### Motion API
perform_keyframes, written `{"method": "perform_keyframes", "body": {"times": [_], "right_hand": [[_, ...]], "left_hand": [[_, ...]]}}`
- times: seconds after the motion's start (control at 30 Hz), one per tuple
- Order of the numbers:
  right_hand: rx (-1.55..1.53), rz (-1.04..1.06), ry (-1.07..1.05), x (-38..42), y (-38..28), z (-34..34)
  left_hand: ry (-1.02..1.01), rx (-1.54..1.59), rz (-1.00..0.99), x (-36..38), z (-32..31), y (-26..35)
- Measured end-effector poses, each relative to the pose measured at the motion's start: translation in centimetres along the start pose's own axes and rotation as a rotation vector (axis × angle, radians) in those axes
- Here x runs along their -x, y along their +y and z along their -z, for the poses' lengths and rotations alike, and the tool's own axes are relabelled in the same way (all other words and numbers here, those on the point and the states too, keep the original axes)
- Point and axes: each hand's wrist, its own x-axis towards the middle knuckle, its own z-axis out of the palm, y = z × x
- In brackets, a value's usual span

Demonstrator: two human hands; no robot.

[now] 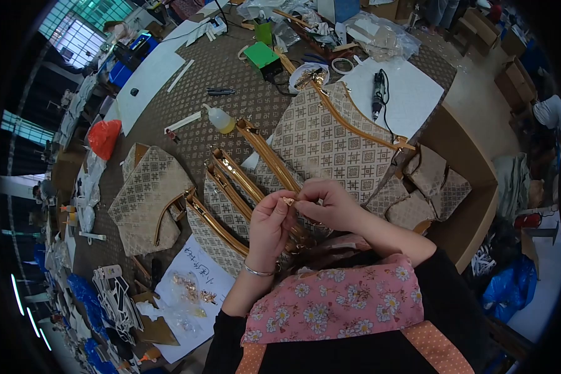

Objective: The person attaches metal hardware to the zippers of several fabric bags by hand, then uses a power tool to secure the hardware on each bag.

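Observation:
My left hand [269, 223], with a bangle on its wrist, pinches a small gold-coloured metal piece [287, 201] between thumb and fingertips. The fingers of my right hand [327, 202] are closed at the same piece from the other side; its exact kind is too small to make out. Beneath both hands lie patterned beige handbags with tan straps, among them a large handbag [330, 134] and a row of handbags with a zipped edge [221, 230]. Further left is another patterned bag [151, 196] lying on its side.
Gold fittings in plastic bags [193, 293] lie on white paper at lower left. A cardboard box [464, 234] with bags stands right. Beyond are a bottle with yellow liquid [220, 119], a bowl of gold parts [310, 76], a green box [262, 59] and a corded tool [378, 93].

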Motion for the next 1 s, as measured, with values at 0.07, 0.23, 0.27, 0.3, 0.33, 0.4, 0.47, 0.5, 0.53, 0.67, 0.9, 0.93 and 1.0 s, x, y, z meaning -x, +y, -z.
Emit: {"method": "perform_keyframes", "body": {"times": [0.07, 0.23, 0.27, 0.3, 0.33, 0.4, 0.47, 0.5, 0.53, 0.67, 0.9, 0.93, 1.0], "right_hand": [[0.029, -0.011, -0.013, 0.0, 0.0, 0.2], [0.096, 0.005, -0.018, -0.1, -0.2, 0.4], [0.098, 0.002, -0.028, -0.1, -0.1, 0.5], [0.098, -0.001, -0.038, -0.2, -0.1, 0.5], [0.102, 0.005, -0.038, -0.2, -0.2, 0.4], [0.094, 0.075, 0.009, -0.2, -0.2, 0.3], [0.082, 0.027, -0.017, -0.1, -0.4, 0.4], [0.068, -0.023, -0.041, -0.1, -0.4, 0.5], [0.064, -0.031, -0.045, 0.0, -0.4, 0.5], [-0.081, -0.09, -0.022, 0.2, 0.0, 0.1], [-0.036, 0.002, 0.017, 0.2, 0.3, 0.2], [-0.037, 0.002, 0.019, 0.2, 0.3, 0.2], [0.021, 0.045, 0.017, 0.2, 0.4, 0.3]], "left_hand": [[0.037, -0.002, 0.013, -0.1, -0.3, -0.1], [0.026, 0.008, 0.003, -0.2, -0.5, -0.1], [0.014, 0.036, 0.015, -0.2, -0.2, -0.2], [0.003, 0.063, 0.028, -0.3, 0.0, -0.2], [-0.001, 0.062, 0.023, -0.4, 0.0, -0.2], [-0.022, 0.081, 0.03, -0.4, 0.0, -0.3], [-0.078, 0.084, 0.006, -0.5, 0.6, -0.5], [-0.132, 0.086, -0.015, -0.5, 0.7, -0.5], [-0.124, 0.089, -0.01, -0.4, 0.6, -0.6], [-0.027, 0.092, 0.004, 0.0, -0.8, -0.1], [-0.021, -0.005, -0.06, -0.2, -0.7, -0.2], [-0.022, -0.007, -0.059, -0.2, -0.7, -0.3], [-0.007, -0.05, -0.087, -0.1, -0.6, -0.4]]}}
